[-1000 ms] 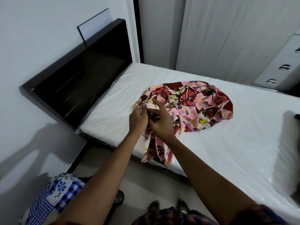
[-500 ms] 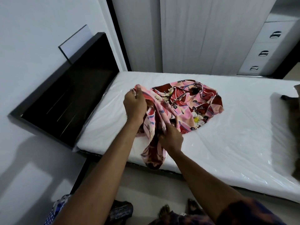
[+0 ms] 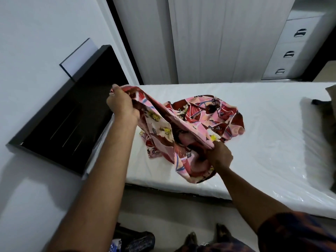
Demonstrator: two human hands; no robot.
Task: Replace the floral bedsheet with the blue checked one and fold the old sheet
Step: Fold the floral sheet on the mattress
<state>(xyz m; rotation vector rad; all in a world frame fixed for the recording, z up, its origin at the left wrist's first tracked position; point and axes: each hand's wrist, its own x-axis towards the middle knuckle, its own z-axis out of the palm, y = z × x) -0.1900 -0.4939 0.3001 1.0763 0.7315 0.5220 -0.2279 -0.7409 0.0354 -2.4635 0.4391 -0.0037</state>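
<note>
Now floral bedsheet point(image 3: 198, 124) edge taut between left hand point(image 3: 121, 104) grip, right hand point(image 3: 221, 156) grip

We saw the bed's white mattress point(image 3: 272, 151), wrapped in glossy plastic, filling the right half of the frame, with the dark headboard point(image 3: 72, 124) at centre left. Near the middle of the frame the floral bedsheet point(image 3: 209, 113) lay crumpled on it, one end raised off the surface. A dark object point(image 3: 331, 124) sat at the right edge.
</note>
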